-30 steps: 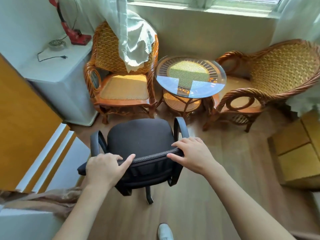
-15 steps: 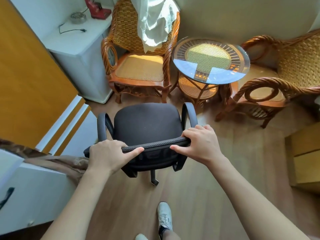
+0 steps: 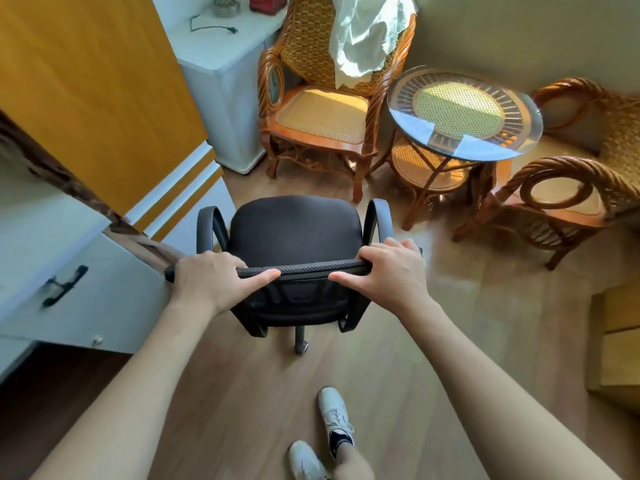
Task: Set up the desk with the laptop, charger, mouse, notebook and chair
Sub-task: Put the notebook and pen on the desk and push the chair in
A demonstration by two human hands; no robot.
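Observation:
A black office chair (image 3: 294, 230) with curved armrests stands on the wooden floor in front of me, its seat facing away. My left hand (image 3: 211, 282) grips the left end of the backrest's top edge. My right hand (image 3: 388, 271) grips the right end of the same edge. Both thumbs lie along the near side of the rim. The chair's base is mostly hidden; one castor leg (image 3: 300, 342) shows below the seat. No laptop, charger, mouse or notebook is in view.
A white cabinet with a black handle (image 3: 64, 285) and an orange panel (image 3: 93, 98) stand close on the left. Ahead are a rattan armchair (image 3: 322, 116), a round glass-topped table (image 3: 464, 116) and a second rattan chair (image 3: 571, 188). A wooden box (image 3: 620, 341) sits at right.
The chair has rolled back and left toward the white cabinet, away from the rattan furniture. I have stepped backward; both hands keep their grip on the backrest.

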